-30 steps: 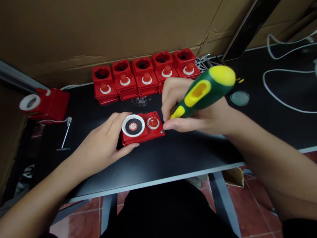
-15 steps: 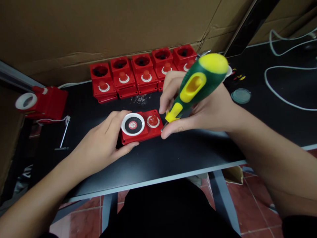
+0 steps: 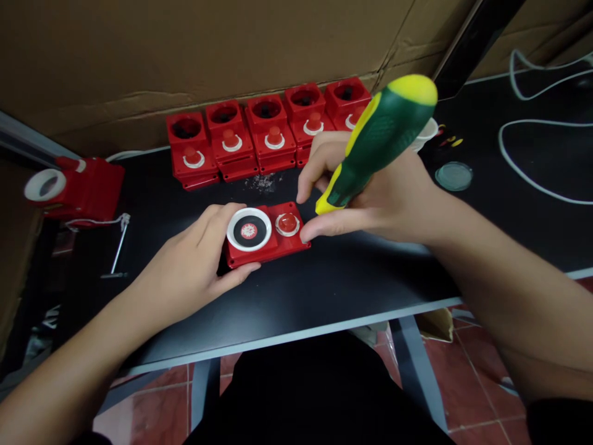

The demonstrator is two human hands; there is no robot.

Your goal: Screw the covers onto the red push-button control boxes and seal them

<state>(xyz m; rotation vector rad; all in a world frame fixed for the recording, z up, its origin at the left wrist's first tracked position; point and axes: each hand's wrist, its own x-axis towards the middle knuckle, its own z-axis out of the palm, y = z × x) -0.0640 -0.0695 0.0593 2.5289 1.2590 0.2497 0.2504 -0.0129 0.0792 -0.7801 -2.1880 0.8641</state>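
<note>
My left hand (image 3: pixel 197 256) grips the left end of a red alarm box (image 3: pixel 278 250), its fingers along the far side and its thumb along the near side. The box lies on the black table and carries a white-rimmed round speaker (image 3: pixel 249 230) and a red dome lamp (image 3: pixel 288 224). A green and yellow screwdriver (image 3: pixel 382 139) is held tilted in my right hand (image 3: pixel 370 198), its handle leaning up and to the right. My right thumb tip touches or hovers at the right end of the box; I cannot tell which. The screwdriver's tip is hidden.
Several similar red boxes (image 3: pixel 271 127) stand in a row against the cardboard. At left are another red box (image 3: pixel 95 188) and a T-shaped metal tool (image 3: pixel 119 250). A clear round lid (image 3: pixel 454 177), a white cup and white cables (image 3: pixel 528 170) lie to the right.
The screwdriver has lifted away from the box's right corner and its handle has turned in my right hand. My left hand keeps its hold on the box.
</note>
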